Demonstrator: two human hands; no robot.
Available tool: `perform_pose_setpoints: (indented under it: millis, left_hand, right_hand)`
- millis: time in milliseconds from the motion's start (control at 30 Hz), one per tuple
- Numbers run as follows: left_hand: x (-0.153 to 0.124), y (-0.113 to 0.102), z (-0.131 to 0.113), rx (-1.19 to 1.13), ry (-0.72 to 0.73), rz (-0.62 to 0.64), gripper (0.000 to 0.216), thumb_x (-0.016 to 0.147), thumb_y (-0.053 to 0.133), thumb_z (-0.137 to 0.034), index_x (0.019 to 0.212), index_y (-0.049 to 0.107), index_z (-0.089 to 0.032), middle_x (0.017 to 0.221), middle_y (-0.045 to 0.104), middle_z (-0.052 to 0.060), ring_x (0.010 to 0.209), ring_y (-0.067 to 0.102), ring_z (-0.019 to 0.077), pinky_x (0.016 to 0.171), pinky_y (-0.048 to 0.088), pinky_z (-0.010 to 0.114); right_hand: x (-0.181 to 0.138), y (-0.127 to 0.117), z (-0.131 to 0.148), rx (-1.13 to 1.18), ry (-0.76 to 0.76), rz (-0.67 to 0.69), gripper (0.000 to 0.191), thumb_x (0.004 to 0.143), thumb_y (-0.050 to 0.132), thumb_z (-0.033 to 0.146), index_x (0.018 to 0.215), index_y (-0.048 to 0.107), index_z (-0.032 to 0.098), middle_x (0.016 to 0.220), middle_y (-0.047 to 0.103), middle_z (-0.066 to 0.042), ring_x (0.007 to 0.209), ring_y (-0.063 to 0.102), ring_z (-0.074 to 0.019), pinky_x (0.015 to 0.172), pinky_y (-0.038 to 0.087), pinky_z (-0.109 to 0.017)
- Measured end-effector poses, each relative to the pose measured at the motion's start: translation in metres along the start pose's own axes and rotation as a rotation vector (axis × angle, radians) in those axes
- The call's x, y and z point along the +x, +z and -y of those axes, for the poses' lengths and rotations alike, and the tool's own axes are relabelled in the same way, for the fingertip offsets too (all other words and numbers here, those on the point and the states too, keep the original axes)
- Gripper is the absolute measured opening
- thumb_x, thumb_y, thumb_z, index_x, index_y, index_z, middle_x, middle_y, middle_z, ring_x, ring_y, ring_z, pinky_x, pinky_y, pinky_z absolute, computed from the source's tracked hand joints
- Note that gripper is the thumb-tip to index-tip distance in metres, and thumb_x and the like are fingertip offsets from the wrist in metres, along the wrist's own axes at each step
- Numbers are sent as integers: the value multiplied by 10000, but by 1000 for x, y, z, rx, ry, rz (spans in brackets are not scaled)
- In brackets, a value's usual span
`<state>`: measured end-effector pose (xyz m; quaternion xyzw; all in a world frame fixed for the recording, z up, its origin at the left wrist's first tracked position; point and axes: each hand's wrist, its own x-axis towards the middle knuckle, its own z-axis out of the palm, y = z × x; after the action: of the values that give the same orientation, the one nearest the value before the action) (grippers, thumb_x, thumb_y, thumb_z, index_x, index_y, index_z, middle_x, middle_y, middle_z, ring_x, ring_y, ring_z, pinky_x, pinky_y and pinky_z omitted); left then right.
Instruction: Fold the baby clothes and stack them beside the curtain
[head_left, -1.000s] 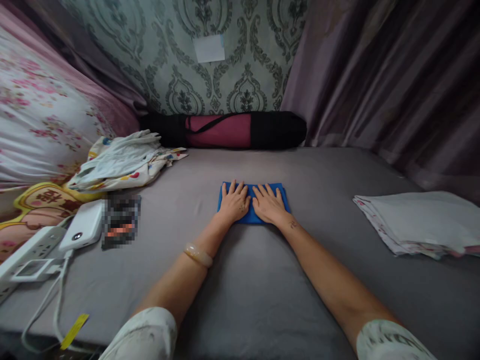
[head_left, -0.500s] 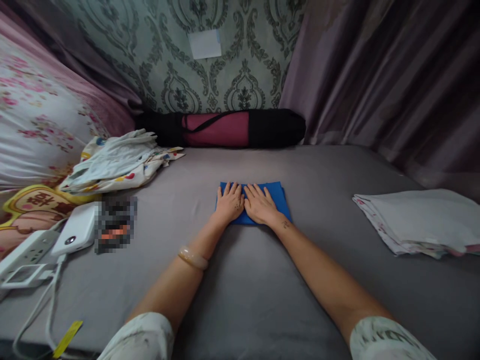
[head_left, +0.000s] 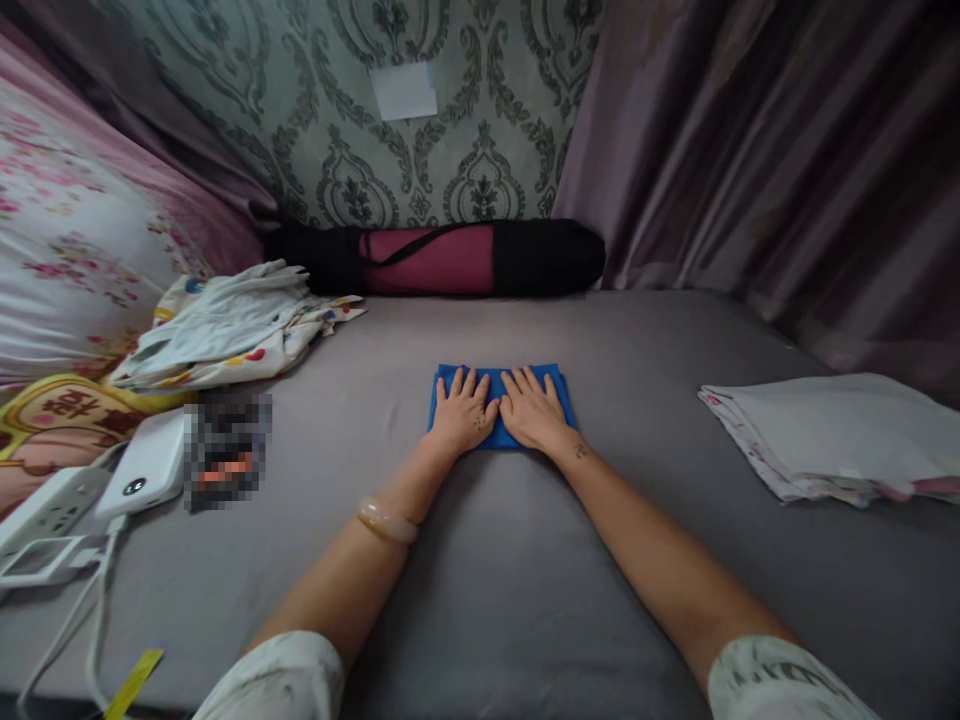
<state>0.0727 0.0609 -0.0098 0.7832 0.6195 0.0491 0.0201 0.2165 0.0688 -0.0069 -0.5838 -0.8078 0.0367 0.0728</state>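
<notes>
A folded blue cloth (head_left: pixel 493 436) lies flat on the grey bed sheet (head_left: pixel 517 580), in the middle of the view. My left hand (head_left: pixel 463 410) rests palm down on its left half, fingers spread and pointing away from me. On the right half, my right hand (head_left: pixel 534 408) presses flat in the same way, fingers apart. The two thumbs nearly meet over the cloth's middle. Both hands cover much of the cloth, so only its edges and a strip between the hands show.
To the right lies a folded white cloth (head_left: pixel 840 430). On the left are a pile of clothes (head_left: pixel 225 320), a white power bank (head_left: pixel 146 465), a power strip (head_left: pixel 56 510) and cables. A black and maroon long bag (head_left: pixel 435 262) lies against the wall.
My right hand has slid slightly right across the blue cloth, and my left hand's fingers are spread wider. The view has shifted a little.
</notes>
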Motion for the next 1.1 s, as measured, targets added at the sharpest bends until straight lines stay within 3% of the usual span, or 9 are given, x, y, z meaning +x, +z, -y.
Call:
perform_pose_setpoints:
  millis: [167,300,467,633,833,967,1100]
  left_hand:
    - [-2,-3,5,-1,-74,-114,636,983,166,-488,1488,332,-138,1563,290,131,1460,206,290,1170,147,549]
    - [-1,-2,9,-26,-163,-40,686,975,197,-509,1498,292,-75,1566,254,174,1457,202,320,1167,174,534]
    - [-1,-3,9,-56,-169,-13,683,973,211,-512,1502,288,-86,1570,251,163,1460,195,315,1167,190,527]
    - [-4,-6,16,1,-209,-180,670,983,139,-485,1497,301,-86,1572,261,138,1471,169,279,1189,126,498]
    - [-2,0,26,-66,-244,-1,706,971,131,-511,1507,264,-72,1570,258,147,1456,216,301,1172,185,505]
    - [-3,-2,23,-62,-258,-50,663,977,128,-486,1488,326,-113,1557,300,134,1455,221,295,1167,175,535]
    - [-6,-8,21,-55,-275,-162,621,989,122,-431,1438,404,-108,1514,389,131,1448,247,273,1174,157,533]
  right_hand:
    - [0,-3,-6,-2,79,-95,574,974,241,303,1490,329,67,1565,278,-129,1455,195,-261,1178,127,-481]
    - [0,2,-13,-14,155,-46,611,972,246,327,1482,304,-6,1561,268,-167,1453,199,-276,1179,145,-457]
    - [1,5,-15,5,160,-50,612,967,238,336,1478,319,7,1559,278,-160,1449,213,-273,1179,152,-453]
    - [-1,-1,-24,33,206,-143,618,975,201,345,1470,321,-5,1559,267,-181,1453,196,-288,1171,171,-446]
    - [2,8,-38,56,241,-56,654,977,193,386,1472,305,-26,1544,296,-195,1437,235,-303,1162,202,-421]
    - [-2,0,-27,6,243,-107,630,979,200,370,1461,336,-11,1536,311,-199,1438,230,-303,1164,157,-475]
    - [-8,-6,1,-39,110,-191,618,987,194,375,1478,322,22,1566,258,-167,1460,160,-280,1174,86,-492]
